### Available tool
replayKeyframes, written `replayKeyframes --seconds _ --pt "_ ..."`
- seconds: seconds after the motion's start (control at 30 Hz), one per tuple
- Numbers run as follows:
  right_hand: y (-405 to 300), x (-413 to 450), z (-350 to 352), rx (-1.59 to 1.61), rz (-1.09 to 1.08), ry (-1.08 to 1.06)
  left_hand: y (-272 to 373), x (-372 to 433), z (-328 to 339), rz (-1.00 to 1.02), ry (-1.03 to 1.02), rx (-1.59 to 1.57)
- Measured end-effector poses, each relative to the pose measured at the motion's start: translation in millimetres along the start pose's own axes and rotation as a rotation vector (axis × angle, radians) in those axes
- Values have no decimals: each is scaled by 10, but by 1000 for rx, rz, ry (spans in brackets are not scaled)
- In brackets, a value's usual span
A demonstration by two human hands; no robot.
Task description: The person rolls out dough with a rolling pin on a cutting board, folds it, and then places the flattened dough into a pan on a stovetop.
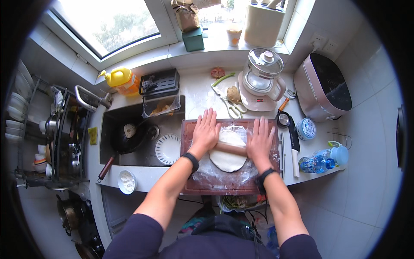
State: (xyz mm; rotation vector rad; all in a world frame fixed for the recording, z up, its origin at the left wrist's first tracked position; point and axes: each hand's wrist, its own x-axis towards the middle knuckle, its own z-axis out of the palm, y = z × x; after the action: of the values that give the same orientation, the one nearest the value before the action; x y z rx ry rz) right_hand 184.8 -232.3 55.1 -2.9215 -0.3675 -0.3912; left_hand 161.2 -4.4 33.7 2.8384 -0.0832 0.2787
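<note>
Before me on the counter lies a reddish-brown cutting board (223, 187), dusted with flour. A flat oval sheet of white dough (227, 163) is spread on it. Across the dough rests a wooden rolling pin (231, 149), level between my two hands. The palm of my left hand (206, 131) presses over the pin's left end, fingers stretched away from me. On the other end bears my right hand (259, 137), its fingers straight too. Both palms hide the pin's tips. To the left, a small bowl of flour (127, 182) stands at the counter's front edge.
At left, the sink (129, 160) holds a wok (124, 142) and a patterned plate (168, 149). Kitchen scissors (233, 106) and a glass kettle (262, 81) stand behind the board. A black-bladed knife (293, 137) and a plastic bottle (315, 164) are on the right.
</note>
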Motion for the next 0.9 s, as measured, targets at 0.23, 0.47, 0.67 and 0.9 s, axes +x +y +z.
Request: replayKeyframes --seconds 0.23,0.47,0.67,0.9 --pt "-218 -1529 -453 261 -129 -381 67 -1447 -622 200 -115 -56" --pt "-136 75 38 10 -32 -70 -136 48 -20 36 20 123" --pt "-288 -1220 -223 190 -185 -164 109 -406 -228 80 -14 -70" --pt "-207 -1437 -515 391 -326 -4 259 -101 -460 -367 -509 -503"
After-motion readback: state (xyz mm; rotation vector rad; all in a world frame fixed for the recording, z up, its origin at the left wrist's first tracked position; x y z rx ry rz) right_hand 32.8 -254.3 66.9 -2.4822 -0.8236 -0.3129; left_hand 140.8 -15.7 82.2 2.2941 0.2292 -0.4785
